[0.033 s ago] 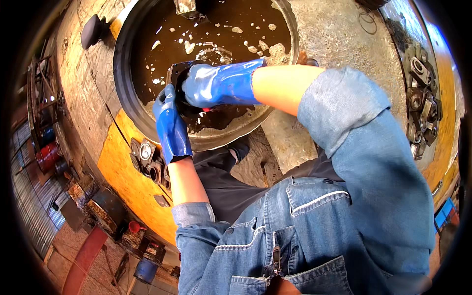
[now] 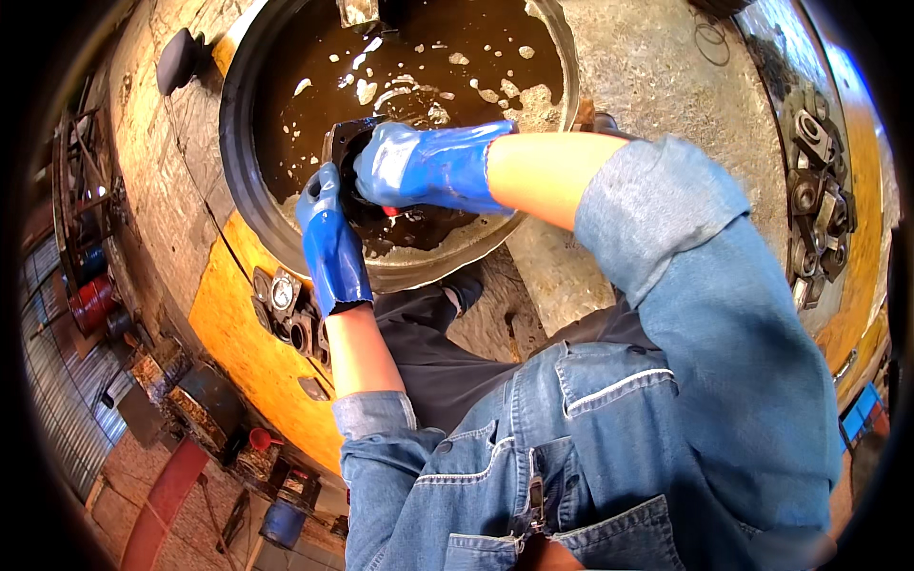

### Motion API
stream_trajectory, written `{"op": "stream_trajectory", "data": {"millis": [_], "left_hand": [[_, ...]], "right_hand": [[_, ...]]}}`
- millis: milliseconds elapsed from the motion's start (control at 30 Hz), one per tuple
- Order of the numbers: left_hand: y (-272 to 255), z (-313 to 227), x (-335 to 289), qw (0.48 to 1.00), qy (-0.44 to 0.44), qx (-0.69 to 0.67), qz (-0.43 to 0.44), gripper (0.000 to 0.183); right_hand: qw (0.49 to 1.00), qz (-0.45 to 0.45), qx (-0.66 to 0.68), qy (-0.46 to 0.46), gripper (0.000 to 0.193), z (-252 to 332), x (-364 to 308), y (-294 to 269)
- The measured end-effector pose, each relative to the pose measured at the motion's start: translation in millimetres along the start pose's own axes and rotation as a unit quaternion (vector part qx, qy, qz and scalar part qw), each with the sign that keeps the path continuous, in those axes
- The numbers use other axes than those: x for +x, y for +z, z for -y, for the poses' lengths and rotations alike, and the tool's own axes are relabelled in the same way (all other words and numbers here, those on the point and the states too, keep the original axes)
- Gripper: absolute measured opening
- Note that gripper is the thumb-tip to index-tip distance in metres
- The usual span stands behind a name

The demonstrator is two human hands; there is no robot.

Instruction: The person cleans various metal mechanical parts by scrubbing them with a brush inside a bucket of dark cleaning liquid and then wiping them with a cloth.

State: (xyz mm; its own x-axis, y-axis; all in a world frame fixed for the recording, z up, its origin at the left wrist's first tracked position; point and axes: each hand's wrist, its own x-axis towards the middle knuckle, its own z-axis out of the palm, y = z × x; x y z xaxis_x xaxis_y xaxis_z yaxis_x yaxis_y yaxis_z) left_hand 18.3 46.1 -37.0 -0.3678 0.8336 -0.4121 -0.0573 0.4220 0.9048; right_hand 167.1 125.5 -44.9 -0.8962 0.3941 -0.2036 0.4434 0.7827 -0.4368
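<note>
My left hand [image 2: 328, 228], in a blue rubber glove, grips the near left edge of a dark metal part [image 2: 340, 143] with a round opening. My right hand [image 2: 388, 167], gloved the same way, is closed at that opening, its fingertips hidden against the part. A small red end [image 2: 390, 210] of something shows just below the right glove; its kind is hidden. Both hands are over a large round metal basin [image 2: 238, 167] of brown, foamy liquid [image 2: 419, 52]. Near the basin's far rim, a block-shaped metal piece [image 2: 359, 11] stands in the liquid.
Several flanged metal parts [image 2: 283, 290] lie on the yellow board [image 2: 228, 305] left of my left forearm. More metal parts [image 2: 809, 195] are heaped at the far right. A dark rounded object [image 2: 177, 61] sits left of the basin. A wire loop [image 2: 711, 43] lies on the concrete.
My right hand has shifted slightly at the metal part, and more of the red end shows. Ripples and foam on the liquid have moved. My left hand stays in place.
</note>
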Motion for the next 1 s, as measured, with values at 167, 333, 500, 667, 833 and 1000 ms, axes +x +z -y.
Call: {"op": "stream_trajectory", "data": {"millis": [167,333,500,667,833,1000], "left_hand": [[-1,1,2,0.999,0.004,0.033,-0.028,0.038],[1,-8,-5,0.999,-0.042,0.025,-0.004,0.04],[1,-9,-10,0.999,-0.04,0.01,-0.032,0.049],[-8,3,3,0.997,-0.052,-0.016,-0.051,0.044],[-10,6,5,0.999,-0.01,0.015,-0.03,0.039],[-13,4,-2,0.994,0.034,0.103,0.005,0.034]], "right_hand": [[0.958,-0.001,0.211,0.193,0.02,4,0,7],[0.8,-0.095,0.549,0.223,0.028,-15,-40,1],[0.292,-0.243,0.886,0.268,0.024,-11,-18,64],[0.194,-0.239,0.92,0.241,0.028,-20,2,83],[0.789,-0.331,0.516,-0.038,0.029,-62,-9,82],[0.864,0.016,0.497,0.075,0.027,-28,-18,-43]]}}
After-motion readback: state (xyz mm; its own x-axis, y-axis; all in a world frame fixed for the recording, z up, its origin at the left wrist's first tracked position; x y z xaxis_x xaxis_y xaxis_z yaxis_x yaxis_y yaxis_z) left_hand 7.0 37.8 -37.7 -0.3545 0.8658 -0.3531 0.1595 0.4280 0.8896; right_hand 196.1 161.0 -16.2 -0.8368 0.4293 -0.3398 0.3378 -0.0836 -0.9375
